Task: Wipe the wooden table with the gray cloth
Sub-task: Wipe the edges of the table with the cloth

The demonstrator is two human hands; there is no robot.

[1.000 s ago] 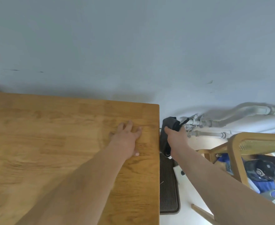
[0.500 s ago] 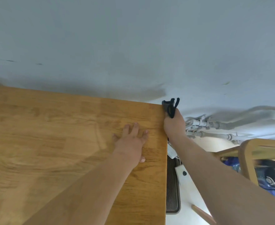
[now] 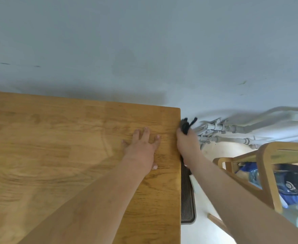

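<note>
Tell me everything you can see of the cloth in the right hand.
The gray cloth looks dark, almost black: soft fabric bunched into a wad, one thin tail sticking up. The right hand grips it, hiding most of it, against the right edge of the wooden table, near its far corner.

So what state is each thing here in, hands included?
Table: level, far edge by the wall.
Left hand: flat on the table, fingers spread.
Right hand: gripping the cloth at the table's right edge.
Cloth: bunched up, off the tabletop.
Chair: upright, right of the table.
Pipes: joined, running along the wall's foot.
</note>
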